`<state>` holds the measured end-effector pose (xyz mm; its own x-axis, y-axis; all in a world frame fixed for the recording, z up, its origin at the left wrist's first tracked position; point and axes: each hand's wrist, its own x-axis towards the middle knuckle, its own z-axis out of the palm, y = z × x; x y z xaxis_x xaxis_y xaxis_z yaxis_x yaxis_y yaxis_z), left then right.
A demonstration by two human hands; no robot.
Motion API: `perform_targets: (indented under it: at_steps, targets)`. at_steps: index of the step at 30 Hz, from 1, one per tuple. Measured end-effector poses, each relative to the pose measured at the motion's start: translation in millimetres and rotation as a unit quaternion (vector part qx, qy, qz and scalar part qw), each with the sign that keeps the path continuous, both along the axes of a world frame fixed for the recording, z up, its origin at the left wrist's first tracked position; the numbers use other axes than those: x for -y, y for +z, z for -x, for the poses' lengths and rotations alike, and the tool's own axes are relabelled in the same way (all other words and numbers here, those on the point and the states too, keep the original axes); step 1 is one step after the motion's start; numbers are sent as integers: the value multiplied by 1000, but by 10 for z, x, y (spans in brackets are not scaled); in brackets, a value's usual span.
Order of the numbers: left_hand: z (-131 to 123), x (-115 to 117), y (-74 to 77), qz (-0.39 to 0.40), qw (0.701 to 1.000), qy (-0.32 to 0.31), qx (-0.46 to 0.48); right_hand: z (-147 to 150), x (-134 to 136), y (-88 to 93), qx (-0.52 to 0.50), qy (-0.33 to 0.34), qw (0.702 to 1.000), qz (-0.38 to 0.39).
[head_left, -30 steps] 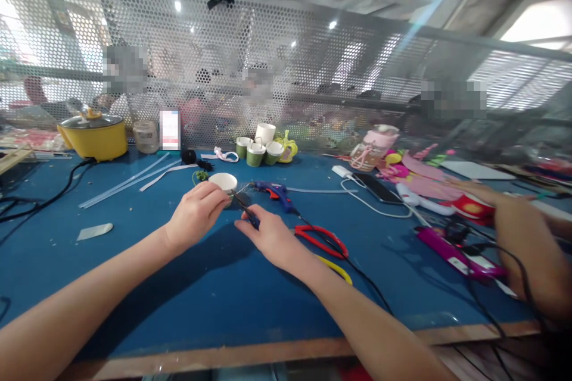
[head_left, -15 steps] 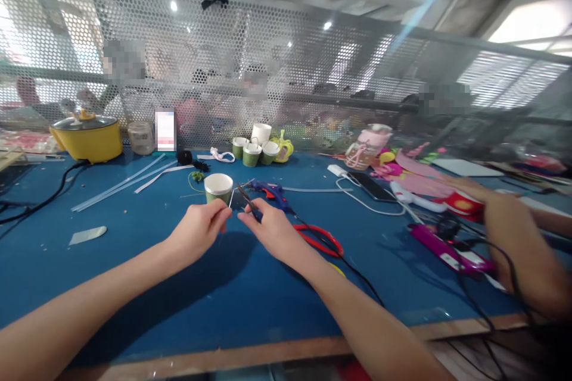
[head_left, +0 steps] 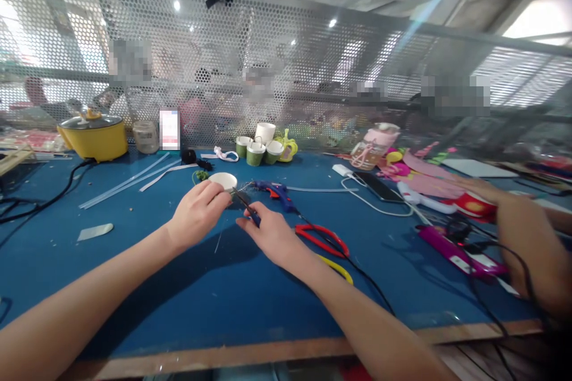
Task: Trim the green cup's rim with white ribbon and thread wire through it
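Observation:
My left hand (head_left: pixel 200 209) is closed at a small white-rimmed cup (head_left: pixel 224 181), its fingers on the near side of the rim. Most of the cup's body is hidden behind that hand. To the right, my right hand (head_left: pixel 269 227) grips a slim dark-tipped tool (head_left: pixel 245 202) with a blue handle; its exact kind is not clear. The tool's tip points up and left, close to the cup's rim. A thin pale strand (head_left: pixel 219 239) shows below my left hand. Just beyond the hands lies a blue glue gun (head_left: pixel 277 193).
Several green-and-white cups (head_left: pixel 255 153) stand near the mesh partition (head_left: pixel 304 59). Red (head_left: pixel 320 240) and yellow (head_left: pixel 336 266) loops lie by my right wrist. At right are a phone (head_left: pixel 378 186), a purple power strip (head_left: pixel 456 250) and another person's arm (head_left: pixel 529 238). A yellow pot (head_left: pixel 96 138) is at left.
My left hand has turned and risen over the cup's near side, covering more of it. A thin strand now shows below it. The view has shifted slightly.

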<state>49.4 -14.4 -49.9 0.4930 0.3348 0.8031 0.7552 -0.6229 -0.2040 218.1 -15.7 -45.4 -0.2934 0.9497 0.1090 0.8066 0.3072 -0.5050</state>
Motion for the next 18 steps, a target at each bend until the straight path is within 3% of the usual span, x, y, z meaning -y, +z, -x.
perform_targets:
  at_steps: [3, 5, 7, 8, 9, 12, 13, 14, 15, 16, 17, 18]
  targets:
    - [-9, -2, -35, 35, 996, -23, 74, 3, 8, 6, -8, -1, 1000, 2]
    - [-28, 4, -47, 105, 980, -43, 162, 3, 12, 13, -14, 1, 1000, 2]
    - [-56, 14, -41, 231, 924, -70, 296, 3, 15, 19, -17, 6, 1000, 2]
    - [-72, 19, -31, 312, 869, -90, 374, 2, 17, 20, -17, 8, 1000, 1]
    - [-87, 24, -18, 393, 793, -116, 452, 3, 18, 21, -16, 10, 1000, 0]
    - [-115, 31, 25, 572, 523, -201, 599, 2, 18, 14, -14, 4, 1000, -3]
    - [-116, 32, 36, 601, 462, -219, 614, 0, 15, 10, -14, 2, 1000, -5]
    - [-113, 34, 45, 620, 427, -227, 618, -5, 11, 7, -16, 0, 1000, -8]
    - [-105, 38, 50, 633, 421, -225, 610, -13, 4, 4, -19, 0, 1000, -9]
    - [-94, 44, 54, 639, 447, -211, 589, -23, -5, 4, -22, 1, 1000, -11]
    - [-80, 52, 56, 636, 503, -186, 555, -35, -16, 5, -25, 1, 1000, -13]
    - [-63, 63, 57, 618, 585, -150, 503, -48, -28, 8, -28, 0, 999, -16]
